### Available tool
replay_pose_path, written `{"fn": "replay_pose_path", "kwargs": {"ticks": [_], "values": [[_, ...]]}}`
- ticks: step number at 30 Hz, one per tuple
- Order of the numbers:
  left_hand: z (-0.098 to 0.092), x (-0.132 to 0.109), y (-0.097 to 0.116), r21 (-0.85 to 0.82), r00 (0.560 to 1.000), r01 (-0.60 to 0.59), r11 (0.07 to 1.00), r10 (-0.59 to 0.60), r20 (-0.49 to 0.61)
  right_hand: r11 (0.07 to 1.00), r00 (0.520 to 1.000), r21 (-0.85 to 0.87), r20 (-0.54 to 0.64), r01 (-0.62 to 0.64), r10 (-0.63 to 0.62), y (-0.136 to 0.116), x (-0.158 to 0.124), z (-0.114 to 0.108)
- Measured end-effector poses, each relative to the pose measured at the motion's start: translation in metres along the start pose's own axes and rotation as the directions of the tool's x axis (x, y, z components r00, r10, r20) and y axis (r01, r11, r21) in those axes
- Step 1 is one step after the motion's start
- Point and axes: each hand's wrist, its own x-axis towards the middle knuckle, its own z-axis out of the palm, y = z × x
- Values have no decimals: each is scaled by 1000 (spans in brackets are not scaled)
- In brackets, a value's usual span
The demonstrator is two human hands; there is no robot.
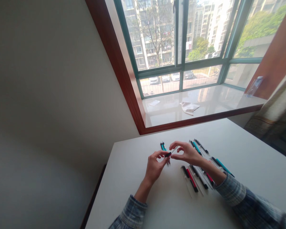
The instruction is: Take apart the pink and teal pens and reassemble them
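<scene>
Above the middle of the white table, my left hand (154, 163) pinches a short black pen part (168, 155) between thumb and fingers. From that part a thin, pale pen refill (174, 149) slants up to the right. My right hand (187, 153) curls around the refill with thumb and index finger apart; no firm grip on it shows. Behind my left hand lie teal-and-black pens (163, 145), partly hidden by the fingers. Below my right hand, a row of black and red pen barrels (192, 180) lies with thin clear refills among them.
More black and teal pen parts (197, 147) lie beyond my right wrist, and a teal one (224, 167) lies beside the sleeve. The white table (124, 178) meets a windowsill (166, 117) holding a crumpled white cloth (189, 107). A curtain (271, 111) hangs on the right.
</scene>
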Motion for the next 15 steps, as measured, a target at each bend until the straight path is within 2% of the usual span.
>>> {"fn": "replay_pose_path", "kwargs": {"ticks": [8,11,15], "values": [[1,-1,-1,21,1000,-2,1000,2,5,1000,997,16,-73,25,-24,-4,-1,4],[1,-1,-2,13,1000,10,1000,-10,-1,988,994,157,-108,15,2,-6,0,-3],[3,-1,-6,-3,999,15,1000,-15,-28,917,970,398,-223,-5,102,0,1,-16]]}}
